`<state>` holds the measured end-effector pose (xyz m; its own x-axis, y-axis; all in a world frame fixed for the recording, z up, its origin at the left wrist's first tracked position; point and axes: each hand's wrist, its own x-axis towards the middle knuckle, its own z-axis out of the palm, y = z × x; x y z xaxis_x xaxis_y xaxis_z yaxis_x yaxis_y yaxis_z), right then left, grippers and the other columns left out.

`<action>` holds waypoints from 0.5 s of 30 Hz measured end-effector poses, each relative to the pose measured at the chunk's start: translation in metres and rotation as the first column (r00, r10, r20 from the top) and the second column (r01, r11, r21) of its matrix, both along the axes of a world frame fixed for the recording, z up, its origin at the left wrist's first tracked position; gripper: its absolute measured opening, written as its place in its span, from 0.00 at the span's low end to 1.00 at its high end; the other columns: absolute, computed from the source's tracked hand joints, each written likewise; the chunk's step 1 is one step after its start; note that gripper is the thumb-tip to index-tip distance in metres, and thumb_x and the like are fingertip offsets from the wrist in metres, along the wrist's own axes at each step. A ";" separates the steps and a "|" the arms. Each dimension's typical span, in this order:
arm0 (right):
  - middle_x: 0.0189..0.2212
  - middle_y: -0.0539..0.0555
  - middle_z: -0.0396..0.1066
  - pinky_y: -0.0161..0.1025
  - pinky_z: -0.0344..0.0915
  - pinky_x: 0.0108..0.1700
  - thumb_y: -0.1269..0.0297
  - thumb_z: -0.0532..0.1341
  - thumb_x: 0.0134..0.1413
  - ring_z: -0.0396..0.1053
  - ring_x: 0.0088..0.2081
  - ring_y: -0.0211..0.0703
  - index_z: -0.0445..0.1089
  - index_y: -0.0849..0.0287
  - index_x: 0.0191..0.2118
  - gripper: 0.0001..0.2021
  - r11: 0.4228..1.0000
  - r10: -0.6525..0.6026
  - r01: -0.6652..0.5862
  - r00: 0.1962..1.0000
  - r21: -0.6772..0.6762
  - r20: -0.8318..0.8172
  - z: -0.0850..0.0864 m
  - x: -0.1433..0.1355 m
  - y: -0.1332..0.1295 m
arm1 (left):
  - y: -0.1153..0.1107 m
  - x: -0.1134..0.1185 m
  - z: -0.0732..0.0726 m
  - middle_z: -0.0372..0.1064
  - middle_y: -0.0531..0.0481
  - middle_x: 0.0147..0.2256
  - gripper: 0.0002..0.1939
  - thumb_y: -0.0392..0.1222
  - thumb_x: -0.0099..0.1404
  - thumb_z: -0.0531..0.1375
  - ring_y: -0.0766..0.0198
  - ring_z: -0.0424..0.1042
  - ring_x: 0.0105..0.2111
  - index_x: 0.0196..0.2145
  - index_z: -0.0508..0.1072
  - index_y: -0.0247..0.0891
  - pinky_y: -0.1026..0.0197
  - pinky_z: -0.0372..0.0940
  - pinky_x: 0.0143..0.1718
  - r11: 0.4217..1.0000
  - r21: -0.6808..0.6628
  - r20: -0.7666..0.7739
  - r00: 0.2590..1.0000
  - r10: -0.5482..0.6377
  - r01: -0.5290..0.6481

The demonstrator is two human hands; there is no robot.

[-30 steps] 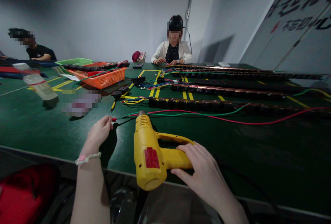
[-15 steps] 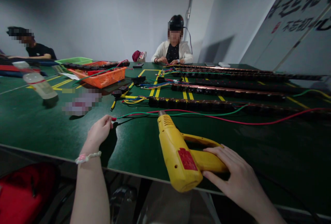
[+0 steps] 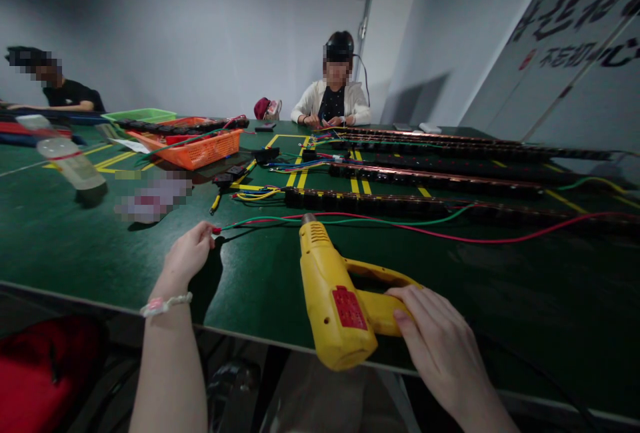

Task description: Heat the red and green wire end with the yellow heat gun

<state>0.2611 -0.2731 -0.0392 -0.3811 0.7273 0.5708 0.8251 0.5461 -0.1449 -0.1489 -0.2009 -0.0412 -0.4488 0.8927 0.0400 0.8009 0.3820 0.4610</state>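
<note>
Between the thumb and fingers of my left hand (image 3: 189, 251) is the red end of a pair of wires, a green wire (image 3: 420, 223) and a red wire (image 3: 500, 240), which stretch off to the right over the table. My right hand (image 3: 435, 333) is wrapped round the handle of a yellow heat gun (image 3: 325, 286). The gun's metal nozzle points away from me, close to the wires and to the right of my left hand. Beyond the wires lies a long black strip (image 3: 360, 202) with yellow and blue leads at its left end.
An orange basket (image 3: 200, 153) and a green basket (image 3: 145, 115) stand at the back left, near a bottle (image 3: 73, 163). More black strips (image 3: 430, 179) lie behind. One person (image 3: 333, 99) sits opposite, another (image 3: 75, 94) at the far left.
The heat gun and my right hand have shifted slightly left, and my right thumb now lies nearer the handle. The whole view has moved a little. My left hand keeps its hold.
</note>
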 end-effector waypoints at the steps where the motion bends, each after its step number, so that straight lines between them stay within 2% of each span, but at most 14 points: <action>1: 0.36 0.51 0.72 0.42 0.61 0.44 0.62 0.48 0.65 0.69 0.39 0.43 0.66 0.56 0.42 0.10 1.000 0.003 -0.003 1.000 -0.007 -0.002 0.000 -0.004 -0.001 | 0.000 0.000 0.000 0.71 0.49 0.32 0.15 0.46 0.65 0.44 0.58 0.68 0.31 0.36 0.68 0.42 0.60 0.56 0.28 1.000 0.000 -0.004 1.000 -0.001 0.001; 7: 0.37 0.54 0.71 0.46 0.61 0.46 0.58 0.53 0.62 0.68 0.40 0.46 0.65 0.59 0.45 0.12 0.997 0.053 -0.054 0.998 -0.058 -0.013 0.001 -0.033 -0.007 | 0.001 -0.003 -0.003 0.71 0.49 0.33 0.15 0.46 0.65 0.44 0.57 0.68 0.32 0.39 0.68 0.43 0.60 0.56 0.29 1.000 -0.011 -0.003 1.000 0.001 -0.001; 12: 0.39 0.55 0.70 0.51 0.61 0.50 0.54 0.66 0.48 0.67 0.43 0.52 0.66 0.60 0.46 0.22 0.988 0.049 -0.059 0.996 -0.141 -0.070 0.002 -0.057 -0.009 | 0.002 -0.005 -0.008 0.71 0.49 0.32 0.15 0.47 0.65 0.44 0.58 0.68 0.31 0.36 0.68 0.43 0.60 0.57 0.29 1.000 0.011 -0.029 0.999 -0.015 0.016; 15: 0.39 0.54 0.70 0.53 0.60 0.52 0.55 0.67 0.46 0.67 0.44 0.51 0.66 0.59 0.46 0.23 0.974 0.078 -0.099 0.991 -0.206 -0.108 0.002 -0.072 -0.009 | 0.002 -0.006 -0.010 0.70 0.49 0.31 0.15 0.47 0.65 0.43 0.58 0.68 0.31 0.33 0.68 0.43 0.60 0.56 0.29 1.000 0.014 -0.046 0.999 -0.015 0.016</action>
